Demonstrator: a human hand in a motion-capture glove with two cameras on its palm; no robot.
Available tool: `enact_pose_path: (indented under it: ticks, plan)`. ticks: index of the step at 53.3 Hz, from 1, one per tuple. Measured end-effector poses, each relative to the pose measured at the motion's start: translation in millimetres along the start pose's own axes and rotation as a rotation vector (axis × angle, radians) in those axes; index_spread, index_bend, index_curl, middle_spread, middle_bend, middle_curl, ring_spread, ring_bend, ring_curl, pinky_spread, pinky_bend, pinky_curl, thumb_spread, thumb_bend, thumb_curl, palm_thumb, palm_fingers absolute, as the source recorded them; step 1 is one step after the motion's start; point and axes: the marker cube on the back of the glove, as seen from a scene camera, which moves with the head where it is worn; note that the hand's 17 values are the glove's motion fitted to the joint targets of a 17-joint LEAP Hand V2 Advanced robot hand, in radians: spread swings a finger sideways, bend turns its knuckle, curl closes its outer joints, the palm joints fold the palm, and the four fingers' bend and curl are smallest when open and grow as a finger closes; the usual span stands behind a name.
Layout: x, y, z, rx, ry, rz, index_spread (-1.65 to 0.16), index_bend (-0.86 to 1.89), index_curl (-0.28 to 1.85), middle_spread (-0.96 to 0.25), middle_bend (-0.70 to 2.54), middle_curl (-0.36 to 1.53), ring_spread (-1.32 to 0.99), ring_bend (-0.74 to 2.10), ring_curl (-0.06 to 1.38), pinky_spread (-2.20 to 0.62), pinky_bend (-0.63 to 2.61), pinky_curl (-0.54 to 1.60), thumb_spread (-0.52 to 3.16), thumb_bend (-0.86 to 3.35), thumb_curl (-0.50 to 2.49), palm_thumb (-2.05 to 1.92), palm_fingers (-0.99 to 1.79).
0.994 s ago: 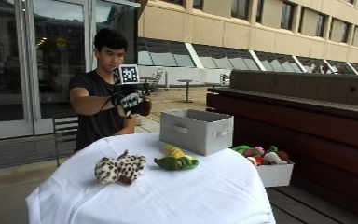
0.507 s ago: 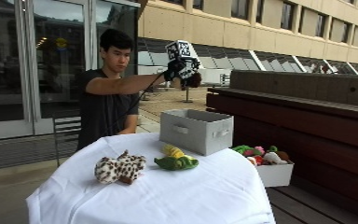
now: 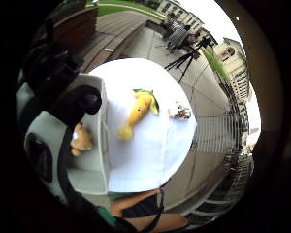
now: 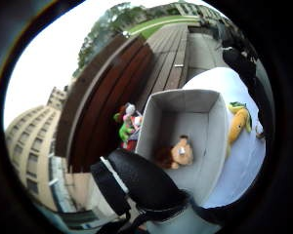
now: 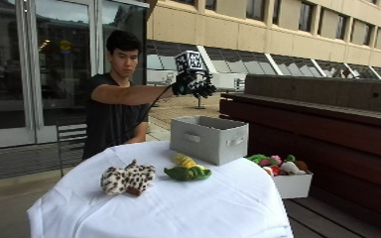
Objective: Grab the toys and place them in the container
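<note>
While above: boxy fabric container, plush toys

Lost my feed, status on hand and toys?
Gloved right hand open, holding nothing, above grey container. Brown plush inside it. Corn toy and spotted plush on the table. Nothing blocking.

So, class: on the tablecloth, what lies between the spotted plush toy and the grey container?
In the outside view, the yellow-and-green plush toy lies between the spotted plush toy and the grey container, close beside the container's near corner; otherwise bare cloth.
</note>
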Motion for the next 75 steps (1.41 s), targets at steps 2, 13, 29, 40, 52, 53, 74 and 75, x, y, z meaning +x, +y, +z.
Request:
enact_pose_path:
  ticks: [2, 13, 29, 40, 52, 53, 74, 75]
  plan:
    - [17, 0, 2, 0.012, 0.028, 0.069, -0.17, 0.17, 0.48, -0.06, 0.68, 0.43, -0.21, 1.15, 0.39, -0.26, 1.18, 0.49, 0.95, -0.14, 0.27, -0.2, 0.4]
    - [186, -7, 31, -0.029, 0.074, 0.235, -0.26, 0.29, 0.52, -0.08, 0.58, 0.4, -0.25, 0.89, 0.31, -0.16, 1.11, 0.45, 0.9, -0.14, 0.2, -0.21, 0.2]
    - [368, 9, 115, -0.12, 0.113, 0.36, -0.33, 0.26, 0.51, -0.11, 0.5, 0.38, -0.3, 0.76, 0.24, -0.08, 1.03, 0.38, 0.88, -0.14, 0.14, -0.21, 0.15]
    - [409, 22, 188, -0.193, 0.092, 0.456, -0.34, 0.24, 0.51, -0.13, 0.48, 0.39, -0.31, 0.72, 0.23, -0.05, 0.97, 0.35, 0.88, -0.14, 0.11, -0.2, 0.14]
    - [420, 38, 247, -0.322, 0.071, 0.39, -0.35, 0.3, 0.52, -0.13, 0.43, 0.39, -0.28, 0.57, 0.2, -0.01, 0.85, 0.32, 0.85, -0.13, 0.11, -0.19, 0.04]
    - [419, 40, 251, -0.334, 0.069, 0.393, -0.35, 0.31, 0.53, -0.13, 0.44, 0.39, -0.28, 0.57, 0.2, -0.01, 0.83, 0.31, 0.85, -0.13, 0.11, -0.18, 0.06]
    - [415, 58, 273, -0.293, 0.099, 0.391, -0.29, 0.4, 0.57, -0.22, 0.65, 0.47, -0.39, 0.92, 0.31, -0.23, 0.72, 0.28, 1.14, 0.12, 0.24, 0.29, 0.97]
    - [414, 59, 272, -0.27, 0.101, 0.395, -0.29, 0.39, 0.57, -0.22, 0.65, 0.47, -0.39, 0.92, 0.31, -0.25, 0.72, 0.28, 1.14, 0.13, 0.25, 0.31, 0.97]
